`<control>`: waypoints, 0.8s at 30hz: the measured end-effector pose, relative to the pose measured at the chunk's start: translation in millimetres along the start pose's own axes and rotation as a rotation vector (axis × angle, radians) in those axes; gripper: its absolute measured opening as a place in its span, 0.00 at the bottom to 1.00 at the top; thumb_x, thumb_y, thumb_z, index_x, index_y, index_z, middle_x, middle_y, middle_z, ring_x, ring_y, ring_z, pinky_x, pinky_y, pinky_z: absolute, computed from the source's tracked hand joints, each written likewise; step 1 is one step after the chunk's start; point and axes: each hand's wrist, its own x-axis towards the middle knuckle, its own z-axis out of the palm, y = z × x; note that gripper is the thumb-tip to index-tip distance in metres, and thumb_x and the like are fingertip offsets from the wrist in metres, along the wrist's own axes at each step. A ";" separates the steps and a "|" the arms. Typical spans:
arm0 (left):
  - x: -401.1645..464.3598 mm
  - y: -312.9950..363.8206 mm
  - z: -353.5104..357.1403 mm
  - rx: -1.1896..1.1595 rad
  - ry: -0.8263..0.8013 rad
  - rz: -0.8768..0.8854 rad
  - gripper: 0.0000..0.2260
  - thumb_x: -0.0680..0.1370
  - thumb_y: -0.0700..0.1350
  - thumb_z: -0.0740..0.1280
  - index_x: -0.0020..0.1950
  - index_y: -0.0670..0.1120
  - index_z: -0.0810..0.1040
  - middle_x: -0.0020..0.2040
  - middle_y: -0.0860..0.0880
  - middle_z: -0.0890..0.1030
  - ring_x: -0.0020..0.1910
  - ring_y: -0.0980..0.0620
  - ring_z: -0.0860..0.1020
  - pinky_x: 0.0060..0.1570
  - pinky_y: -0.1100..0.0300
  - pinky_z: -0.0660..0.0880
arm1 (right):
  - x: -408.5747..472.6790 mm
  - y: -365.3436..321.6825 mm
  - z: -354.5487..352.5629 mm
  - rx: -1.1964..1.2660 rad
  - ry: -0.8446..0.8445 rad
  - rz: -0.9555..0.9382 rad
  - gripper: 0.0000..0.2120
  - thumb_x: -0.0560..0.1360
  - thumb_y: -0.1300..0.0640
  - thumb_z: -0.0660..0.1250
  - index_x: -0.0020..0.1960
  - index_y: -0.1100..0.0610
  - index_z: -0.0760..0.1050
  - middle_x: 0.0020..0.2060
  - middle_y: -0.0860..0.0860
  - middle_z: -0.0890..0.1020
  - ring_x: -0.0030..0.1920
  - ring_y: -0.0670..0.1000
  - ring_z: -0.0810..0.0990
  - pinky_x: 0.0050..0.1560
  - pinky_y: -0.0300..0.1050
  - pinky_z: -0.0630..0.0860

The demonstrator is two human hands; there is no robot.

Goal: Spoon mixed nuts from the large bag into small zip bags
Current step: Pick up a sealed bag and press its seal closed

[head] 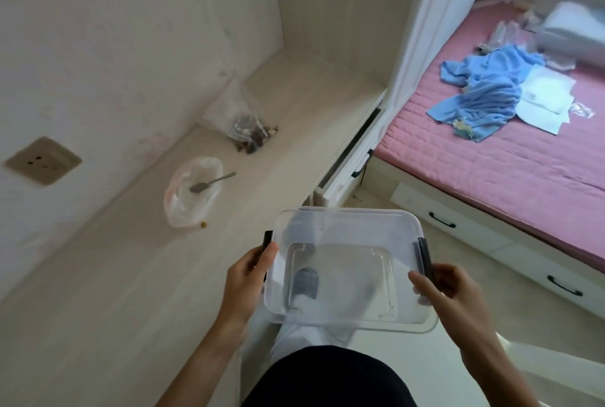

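Nut bag (244, 126) lies at the back of the desk (108, 292) by the wall, some nuts spilled beside it. Nearer, a metal spoon (211, 183) sits in an open clear bag (193, 192). Both hands grip a clear plastic storage box (347, 267) at its black side latches: left hand (250, 279), right hand (448, 288). Box is off the desk edge.

A home bedroom. Well beyond the fingers (422, 280) to the right lies a bed (510, 158) with a pink quilted mattress, a crumpled blue cloth (484, 95) and drawers (491, 236) beneath. Left of them, a pale built-in worktop (98, 275) meets a wall with a socket (42, 161).
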 end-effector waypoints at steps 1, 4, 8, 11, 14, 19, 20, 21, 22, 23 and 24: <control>21.5 11.1 3.8 0.009 -0.021 0.000 0.21 0.70 0.68 0.70 0.45 0.52 0.85 0.33 0.56 0.76 0.31 0.61 0.73 0.34 0.64 0.72 | 11.5 -8.6 7.8 0.007 0.025 0.010 0.12 0.72 0.51 0.78 0.52 0.50 0.80 0.41 0.49 0.87 0.44 0.55 0.86 0.44 0.47 0.79; 85.5 48.1 13.1 0.025 -0.117 -0.010 0.15 0.71 0.67 0.70 0.44 0.57 0.86 0.38 0.55 0.76 0.35 0.59 0.73 0.39 0.59 0.73 | 48.3 -38.9 31.0 0.034 0.119 0.025 0.13 0.71 0.52 0.79 0.52 0.51 0.80 0.42 0.51 0.87 0.44 0.55 0.86 0.45 0.50 0.80; 160.0 94.7 22.0 0.035 -0.197 0.005 0.12 0.72 0.67 0.69 0.44 0.61 0.86 0.43 0.51 0.77 0.41 0.56 0.75 0.42 0.52 0.75 | 102.5 -82.4 56.0 0.056 0.217 0.043 0.14 0.70 0.52 0.79 0.53 0.52 0.80 0.44 0.51 0.87 0.43 0.54 0.86 0.44 0.48 0.80; 201.8 116.2 26.9 0.045 -0.204 0.015 0.18 0.72 0.68 0.69 0.45 0.55 0.85 0.43 0.50 0.76 0.43 0.53 0.74 0.44 0.50 0.74 | 141.3 -106.0 71.5 0.037 0.218 0.050 0.13 0.71 0.52 0.79 0.53 0.51 0.80 0.43 0.50 0.86 0.43 0.54 0.86 0.46 0.51 0.81; 233.3 128.8 31.5 0.018 -0.197 0.000 0.12 0.72 0.67 0.69 0.42 0.60 0.84 0.45 0.50 0.77 0.44 0.52 0.75 0.46 0.49 0.75 | 176.3 -121.5 82.8 0.008 0.210 0.052 0.13 0.71 0.49 0.79 0.53 0.49 0.80 0.43 0.47 0.86 0.44 0.52 0.85 0.46 0.47 0.79; 270.3 142.1 40.7 -0.003 -0.129 -0.051 0.06 0.79 0.57 0.70 0.47 0.60 0.86 0.45 0.64 0.86 0.46 0.65 0.83 0.50 0.52 0.80 | 232.0 -146.1 100.1 -0.002 0.186 0.043 0.11 0.72 0.51 0.79 0.50 0.48 0.80 0.42 0.46 0.86 0.45 0.51 0.85 0.44 0.43 0.78; 276.1 144.2 41.5 -0.006 -0.113 -0.053 0.04 0.80 0.55 0.70 0.48 0.60 0.85 0.45 0.66 0.86 0.47 0.67 0.82 0.48 0.55 0.80 | 242.5 -151.9 103.4 -0.006 0.173 0.040 0.11 0.72 0.51 0.79 0.51 0.48 0.80 0.42 0.47 0.86 0.45 0.51 0.85 0.44 0.44 0.79; 281.0 145.2 41.6 -0.010 -0.102 -0.049 0.04 0.81 0.53 0.69 0.49 0.60 0.84 0.44 0.68 0.85 0.47 0.69 0.82 0.45 0.60 0.79 | 253.9 -157.6 106.6 -0.011 0.151 0.033 0.11 0.72 0.52 0.79 0.51 0.48 0.80 0.43 0.48 0.86 0.46 0.52 0.85 0.44 0.46 0.80; 285.0 145.4 41.7 -0.015 -0.087 -0.042 0.04 0.81 0.53 0.69 0.50 0.61 0.83 0.44 0.69 0.85 0.46 0.70 0.82 0.42 0.64 0.78 | 266.4 -163.9 109.3 -0.024 0.119 0.024 0.10 0.73 0.52 0.78 0.51 0.48 0.80 0.44 0.49 0.85 0.46 0.53 0.84 0.46 0.48 0.82; 288.0 145.5 42.4 -0.026 -0.065 -0.042 0.04 0.81 0.52 0.69 0.50 0.60 0.83 0.43 0.68 0.85 0.46 0.69 0.82 0.39 0.67 0.77 | 280.2 -171.8 111.7 -0.046 0.083 0.011 0.10 0.73 0.52 0.78 0.52 0.48 0.80 0.44 0.49 0.85 0.47 0.53 0.84 0.46 0.49 0.82; 290.0 145.1 43.3 -0.043 -0.038 -0.055 0.04 0.81 0.52 0.69 0.50 0.58 0.84 0.44 0.66 0.86 0.45 0.67 0.83 0.37 0.69 0.77 | 294.9 -180.4 114.3 -0.071 0.047 -0.006 0.10 0.74 0.51 0.77 0.52 0.48 0.79 0.45 0.49 0.85 0.46 0.52 0.84 0.46 0.47 0.82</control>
